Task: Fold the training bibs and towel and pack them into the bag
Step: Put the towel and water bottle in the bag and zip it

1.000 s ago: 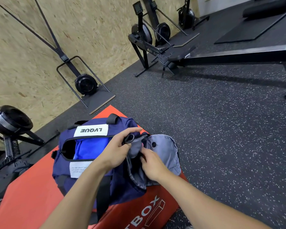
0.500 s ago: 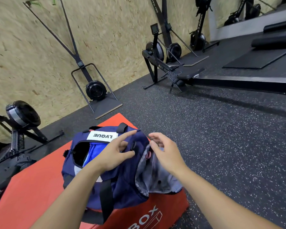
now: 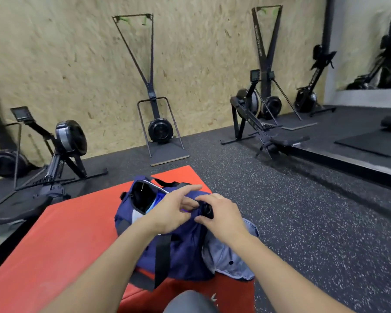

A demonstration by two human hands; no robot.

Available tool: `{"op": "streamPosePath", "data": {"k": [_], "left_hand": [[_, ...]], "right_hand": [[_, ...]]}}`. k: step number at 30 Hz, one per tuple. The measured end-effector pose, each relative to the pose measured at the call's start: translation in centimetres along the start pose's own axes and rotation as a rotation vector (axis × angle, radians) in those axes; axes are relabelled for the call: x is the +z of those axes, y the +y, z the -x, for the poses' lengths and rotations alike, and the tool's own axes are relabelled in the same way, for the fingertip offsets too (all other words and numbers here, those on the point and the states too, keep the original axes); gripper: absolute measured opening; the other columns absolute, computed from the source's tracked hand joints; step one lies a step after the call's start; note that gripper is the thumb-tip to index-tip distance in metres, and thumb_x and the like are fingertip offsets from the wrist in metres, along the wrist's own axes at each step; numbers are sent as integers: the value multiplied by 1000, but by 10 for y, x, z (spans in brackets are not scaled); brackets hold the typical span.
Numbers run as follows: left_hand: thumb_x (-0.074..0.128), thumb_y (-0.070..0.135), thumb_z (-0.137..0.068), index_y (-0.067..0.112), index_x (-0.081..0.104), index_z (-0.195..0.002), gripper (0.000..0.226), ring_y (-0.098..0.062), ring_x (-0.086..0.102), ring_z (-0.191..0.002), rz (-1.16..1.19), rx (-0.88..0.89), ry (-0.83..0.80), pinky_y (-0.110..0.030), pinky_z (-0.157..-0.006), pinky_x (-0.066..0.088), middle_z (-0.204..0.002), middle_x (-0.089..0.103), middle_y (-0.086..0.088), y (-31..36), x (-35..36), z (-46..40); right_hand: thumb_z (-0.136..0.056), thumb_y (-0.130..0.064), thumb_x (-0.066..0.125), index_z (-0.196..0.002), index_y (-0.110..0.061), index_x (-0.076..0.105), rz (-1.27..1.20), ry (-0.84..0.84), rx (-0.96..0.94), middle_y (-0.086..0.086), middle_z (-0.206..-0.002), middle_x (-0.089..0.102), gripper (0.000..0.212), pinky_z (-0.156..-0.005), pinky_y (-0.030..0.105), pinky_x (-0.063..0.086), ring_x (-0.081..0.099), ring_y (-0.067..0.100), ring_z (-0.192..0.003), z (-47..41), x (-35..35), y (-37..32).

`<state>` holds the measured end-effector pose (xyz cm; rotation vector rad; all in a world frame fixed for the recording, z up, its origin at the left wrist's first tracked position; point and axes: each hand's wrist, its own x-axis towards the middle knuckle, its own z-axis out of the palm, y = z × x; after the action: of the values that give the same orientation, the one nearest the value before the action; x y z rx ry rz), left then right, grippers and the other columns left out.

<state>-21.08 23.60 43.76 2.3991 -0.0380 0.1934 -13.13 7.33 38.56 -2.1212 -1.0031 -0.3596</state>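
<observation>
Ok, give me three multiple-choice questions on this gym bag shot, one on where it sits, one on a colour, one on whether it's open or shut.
1. The bag rests on:
A. the floor
B. the red box
C. a rowing machine

2. The bag's outer fabric is:
A. navy blue
B. green
C. yellow

3. The bag's main opening is:
A. zipped shut
B. open
C. covered by a towel

Answers: 1 B, red surface shows all round the bag. 2 A, its sides are navy. 3 B, the dark inside shows, while the left hand and right hand meet at the bag's top.

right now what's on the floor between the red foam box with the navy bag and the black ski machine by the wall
Nothing: the head view shows only bare speckled black rubber floor between the red foam box and the black ski machine.
</observation>
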Motion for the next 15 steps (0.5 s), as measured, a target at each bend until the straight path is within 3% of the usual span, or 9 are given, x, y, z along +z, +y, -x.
{"op": "streamPosePath", "data": {"k": [4,7,10,12,15], "left_hand": [[61,0,-84,38,45,-143,72,-10,67,-98,-213,-32,17,-25,-96,51,-110,71,10,-30,-15,12],[64,19,-89,44,54,-128,48,-10,65,-100,-397,-156,46,-31,-96,50,-118,69,11,-68,-35,23],[65,26,-91,34,65,-111,22,-14,64,-109,-498,-198,68,-29,-92,48,-116,71,11,-102,-63,29],[64,28,-93,29,67,-111,19,-18,63,-109,-613,-189,84,-30,-89,45,-114,71,8,-121,-83,29],[64,31,-94,29,68,-117,24,-19,55,-114,-734,-154,130,-35,-96,41,-117,67,7,-146,-111,23]], "right_hand": [[-81,-18,75,-105,-31,70,-40,106,-20,-15,-107,67,28,-89,25,46,64,10,-100,-2,12,3],[-80,-9,74,-97,-31,70,-91,143,-5,-18,-101,67,28,-86,24,48,64,5,-93,-3,13,10],[-81,-2,73,-92,-31,70,-160,155,-3,-20,-99,67,31,-83,20,48,63,-1,-89,-8,12,16],[-83,1,72,-90,-30,69,-220,160,25,-19,-96,68,32,-78,15,48,65,-1,-84,-14,13,20],[-83,4,71,-89,-29,69,-267,165,63,-15,-97,70,34,-77,11,46,66,2,-85,-26,14,30]]}}
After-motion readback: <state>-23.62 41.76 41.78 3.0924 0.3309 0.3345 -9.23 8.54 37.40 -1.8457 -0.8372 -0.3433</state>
